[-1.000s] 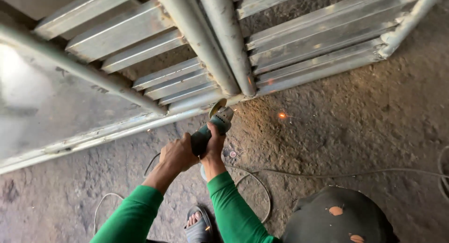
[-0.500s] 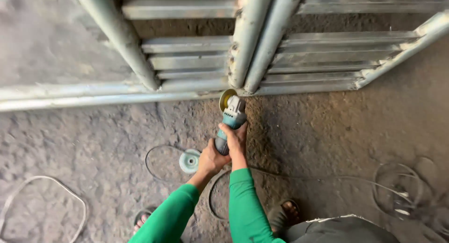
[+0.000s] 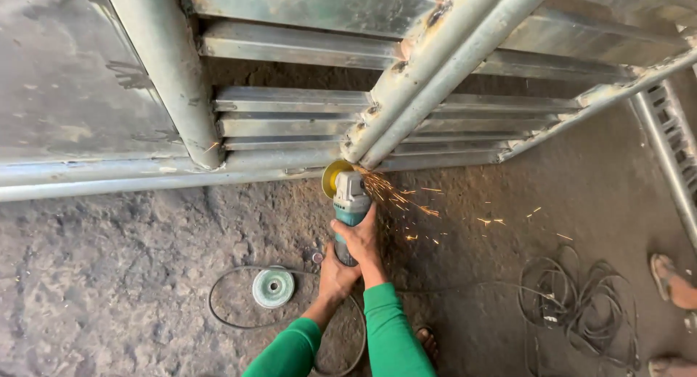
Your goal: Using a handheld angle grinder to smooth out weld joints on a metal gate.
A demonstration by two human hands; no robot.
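Note:
Both my hands grip a teal angle grinder (image 3: 350, 201) pointed away from me. My right hand (image 3: 361, 238) wraps its body near the head; my left hand (image 3: 337, 275) holds the rear end of the handle. Its yellowish disc (image 3: 334, 176) touches the foot of two slanted pipes (image 3: 428, 65) where they meet the bottom rail (image 3: 145, 175) of a grey metal gate frame. Orange sparks (image 3: 421, 206) fly off to the right over the rough floor. My sleeves are green.
A spare green-white grinding disc (image 3: 273, 287) lies on the floor left of my hands, ringed by a black cable (image 3: 221, 315). A tangle of cable (image 3: 581, 304) sits at right. Another person's sandalled foot (image 3: 671, 279) is at the right edge. My own foot (image 3: 428, 341) shows below.
The view has moved closer and shifted. The grinder disc now presses on the pipe joint and throws sparks to the right; half a second ago no sparks showed.

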